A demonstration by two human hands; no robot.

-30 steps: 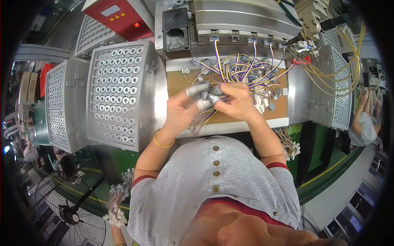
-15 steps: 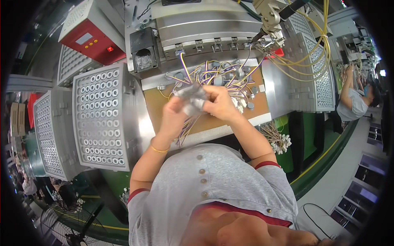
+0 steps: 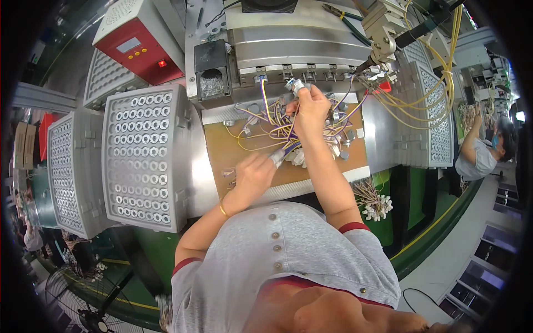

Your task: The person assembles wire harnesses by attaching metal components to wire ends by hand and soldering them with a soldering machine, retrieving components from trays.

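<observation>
My right hand (image 3: 312, 114) is closed in a pinch on a small silver round part (image 3: 298, 84), held up against the row of clamps (image 3: 311, 75) on the metal fixture. Lower and to the left, my left hand (image 3: 254, 176) is closed on the pale end of a wire bundle (image 3: 276, 156); purple and yellow wires run from there toward the pile. The tangled pile of wired parts (image 3: 277, 129) lies between and behind my hands on the brown board (image 3: 216, 155). Another wired part (image 3: 260, 79) sits in the leftmost clamp.
Grey trays of metal rings (image 3: 139, 158) stand at the left, beside a red and white control box (image 3: 133, 53). A black box (image 3: 212, 69) is left of the fixture. Pliers (image 3: 350, 23) lie behind. A jointed tool head (image 3: 383, 41) with yellow cables overhangs the right. A co-worker (image 3: 480, 150) sits far right.
My hands, together over the board before, have moved apart. The right went up to the clamps with the silver part; the left went down toward me with the wire end. The view shifted slightly.
</observation>
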